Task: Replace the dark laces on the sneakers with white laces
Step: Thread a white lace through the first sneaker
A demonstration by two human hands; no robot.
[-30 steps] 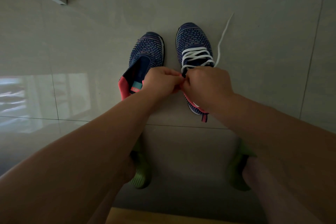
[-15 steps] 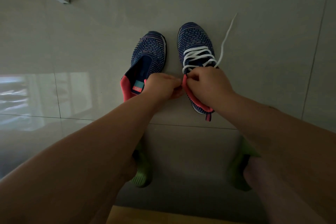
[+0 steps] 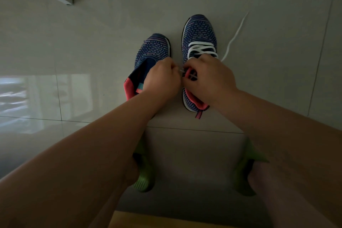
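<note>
Two knitted navy sneakers with coral-pink collars stand side by side on the pale tiled floor point(image 3: 92, 42), toes pointing away from the person. The left sneaker point(image 3: 153, 50) has no lace at all in view. The right sneaker point(image 3: 199, 31) carries one white flat lace point(image 3: 202, 50), crossed through its front eyelets, and one free end of this lace point(image 3: 236, 36) trails on the floor to the right of the shoe.

Both hands meet over the upper eyelets of the right sneaker, close to its inner side. The left hand point(image 3: 162, 79) has its fingers curled, and the fingertips seem to pinch a thin pale lace end just at the eyelet row. The right hand point(image 3: 211, 77) lies on top of the shoe with curled fingers and holds the pink collar edge and tongue area. The long axis of the shoe runs away from the person, so the next eyelet lies directly between the two hands, a little nearer to the left one.

I judge that the lacing of this shoe is more than half done and the other shoe is not yet begun. I count two sneakers, one white lace and no dark lace in view. Two green slippers point(image 3: 144, 181) are on the person's feet below.
</note>
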